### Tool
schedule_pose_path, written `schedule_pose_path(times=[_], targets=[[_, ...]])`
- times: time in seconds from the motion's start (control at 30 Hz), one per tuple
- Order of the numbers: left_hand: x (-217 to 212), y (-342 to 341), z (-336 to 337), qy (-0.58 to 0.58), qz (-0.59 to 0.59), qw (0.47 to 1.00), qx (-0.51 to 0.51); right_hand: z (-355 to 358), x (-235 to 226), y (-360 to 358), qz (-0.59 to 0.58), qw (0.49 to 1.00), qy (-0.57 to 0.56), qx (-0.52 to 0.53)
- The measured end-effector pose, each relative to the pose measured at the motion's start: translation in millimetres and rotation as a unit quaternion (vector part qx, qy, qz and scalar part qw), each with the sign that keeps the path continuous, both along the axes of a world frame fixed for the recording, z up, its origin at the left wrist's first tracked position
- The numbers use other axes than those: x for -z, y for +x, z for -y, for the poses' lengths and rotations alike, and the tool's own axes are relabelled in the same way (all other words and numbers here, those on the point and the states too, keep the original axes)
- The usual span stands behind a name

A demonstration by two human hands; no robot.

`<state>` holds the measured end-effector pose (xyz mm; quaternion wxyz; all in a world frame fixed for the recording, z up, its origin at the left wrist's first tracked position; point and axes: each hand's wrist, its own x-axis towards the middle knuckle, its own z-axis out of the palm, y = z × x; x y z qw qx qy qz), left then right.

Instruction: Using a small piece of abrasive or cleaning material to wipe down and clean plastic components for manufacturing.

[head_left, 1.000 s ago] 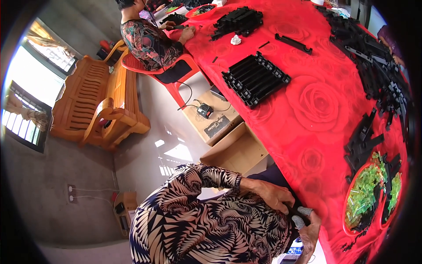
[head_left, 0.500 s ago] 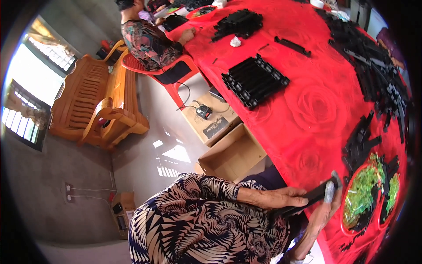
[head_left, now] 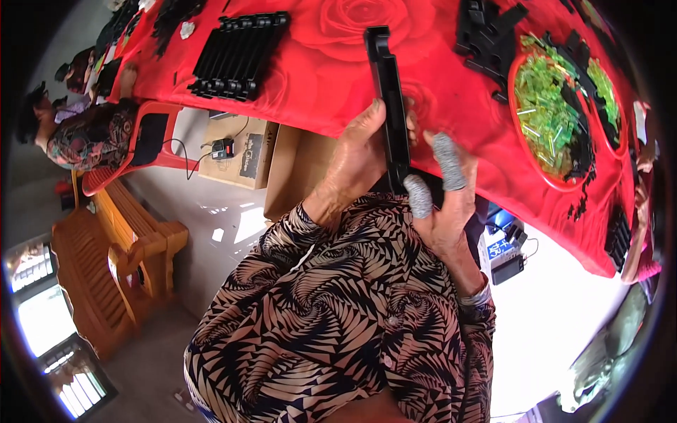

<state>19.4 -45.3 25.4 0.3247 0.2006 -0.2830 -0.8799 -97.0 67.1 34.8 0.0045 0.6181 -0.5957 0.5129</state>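
Note:
A long black plastic bar (head_left: 392,99) with a hooked upper end stands nearly upright in front of my body, over the near edge of the red-covered table. My left hand (head_left: 358,155) is closed around its middle, thumb lying along the side. Beside the bar's lower end, my right hand (head_left: 451,208) has its thumb and a finger spread apart, both wrapped in grey tape. The taped thumb is close to the bar; whether it touches cannot be made out. Further right, a red-rimmed basket (head_left: 518,127) contains green-yellow clear pieces and small black parts.
A row of similar black bars (head_left: 240,56) lies on the red tablecloth (head_left: 324,99) at left, with loose black parts (head_left: 486,35) at upper right. Open cardboard box (head_left: 300,158) stands below the table edge. Another person (head_left: 88,137) sits far left; another's arm (head_left: 642,225) shows at right.
My view has swung toward the right. The bar has gone from slanting to nearly upright in my left hand, and my right hand has come away from its far end to the lower end.

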Motion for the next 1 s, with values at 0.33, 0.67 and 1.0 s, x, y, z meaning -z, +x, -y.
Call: schedule_pose_path(times=[0.33, 0.67, 1.0], targets=[[-5, -11, -15, 0.058, 0.009, 0.998, -0.029, 7, 4, 11, -0.156, 0.983, 0.099, 0.011], [33, -19, -34, 0.115, 0.003, 0.992, -0.059, 10, -9, 27, -0.221, 0.966, 0.127, 0.040], [30, -24, -37, 0.003, -0.023, 0.999, -0.046, 5, 4, 19, -0.180, 0.979, 0.095, -0.013]])
